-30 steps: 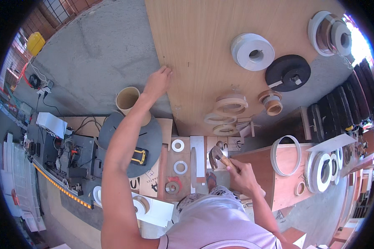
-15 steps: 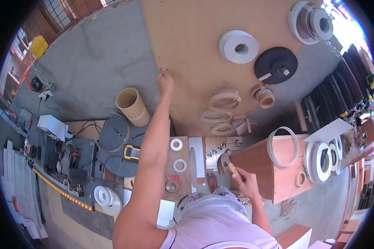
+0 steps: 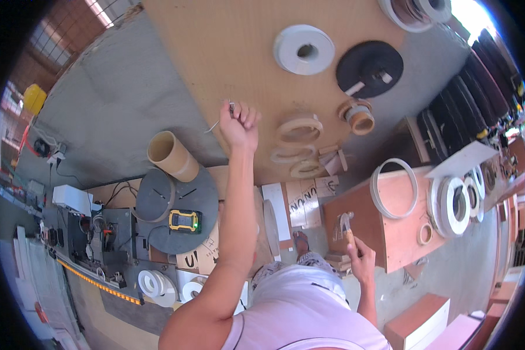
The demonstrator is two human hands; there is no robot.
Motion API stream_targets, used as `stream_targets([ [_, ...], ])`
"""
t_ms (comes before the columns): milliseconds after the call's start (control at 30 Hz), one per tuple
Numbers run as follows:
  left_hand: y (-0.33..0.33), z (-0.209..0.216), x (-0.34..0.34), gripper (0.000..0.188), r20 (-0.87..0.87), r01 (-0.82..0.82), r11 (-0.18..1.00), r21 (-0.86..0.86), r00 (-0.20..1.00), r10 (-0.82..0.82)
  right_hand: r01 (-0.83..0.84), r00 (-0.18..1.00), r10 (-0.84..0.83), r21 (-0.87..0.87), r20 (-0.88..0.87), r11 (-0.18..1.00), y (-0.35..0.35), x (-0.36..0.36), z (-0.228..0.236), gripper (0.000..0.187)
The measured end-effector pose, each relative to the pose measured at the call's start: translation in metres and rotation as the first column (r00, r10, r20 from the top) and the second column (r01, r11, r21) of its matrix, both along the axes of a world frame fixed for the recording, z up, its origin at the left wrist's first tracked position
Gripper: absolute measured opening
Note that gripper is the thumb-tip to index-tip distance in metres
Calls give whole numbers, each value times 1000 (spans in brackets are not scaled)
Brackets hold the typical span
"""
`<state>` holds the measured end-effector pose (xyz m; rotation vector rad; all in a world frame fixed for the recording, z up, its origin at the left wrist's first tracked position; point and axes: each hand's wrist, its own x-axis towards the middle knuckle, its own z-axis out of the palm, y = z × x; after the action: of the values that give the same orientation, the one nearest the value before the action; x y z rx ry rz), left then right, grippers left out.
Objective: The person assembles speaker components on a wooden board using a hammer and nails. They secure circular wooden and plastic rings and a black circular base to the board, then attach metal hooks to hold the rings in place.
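My left hand [image 3: 239, 126] is raised at the wood-faced board [image 3: 181, 52], its fingers curled closed. A small dark bit shows between the thumb and fingers, too small to name. Just left of this hand a thin white strand [image 3: 212, 127] curves near the board's edge; whether the hand holds it I cannot tell. Lower on the right, my right hand [image 3: 361, 259] grips the wooden handle of a claw hammer [image 3: 346, 227], head upward and blurred by motion. The hammer is beside the reddish wooden box [image 3: 361, 210], apart from the board.
White tape rolls [image 3: 304, 50], a black disc [image 3: 370, 69] and brown rings [image 3: 300, 129] hang on the board. A cardboard tube [image 3: 173, 156] and a yellow-black device [image 3: 185, 221] are on the left bench beside a machine [image 3: 99, 227]. A large ring [image 3: 394, 188] leans at the box.
My left hand has turned and its fingers show curled, with a white strand visible beside it. The hammer has moved right and slightly down with my right hand. The view has shifted.
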<state>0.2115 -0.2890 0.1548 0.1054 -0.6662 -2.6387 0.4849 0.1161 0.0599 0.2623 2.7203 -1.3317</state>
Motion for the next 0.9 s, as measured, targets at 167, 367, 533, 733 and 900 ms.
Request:
stream_targets([
  [167, 20, 53, 101, 53, -123, 378, 904, -198, 906, -406, -58, 998, 58, -25, 7, 998, 1, -5, -5, 30],
  [367, 45, 65, 158, 54, -75, 746, 663, -53, 660, -748, -49, 998, 64, -364, 29, 930, -45, -44, 72, 26],
  [533, 84, 71, 183, 55, 142, 811, 568, -140, 585, -799, -325, 918, 188, -390, -348, 862, -87, -92, 167, 20],
  [733, 107, 95, 214, 54, 477, 730, 547, -410, 683, -553, -475, 872, 314, -491, -376, 731, -111, -96, 181, 19],
  [900, 111, 90, 240, 34, 438, 515, 528, -675, 856, -274, -524, 852, 374, -560, -368, 642, -111, -101, 184, 19],
])
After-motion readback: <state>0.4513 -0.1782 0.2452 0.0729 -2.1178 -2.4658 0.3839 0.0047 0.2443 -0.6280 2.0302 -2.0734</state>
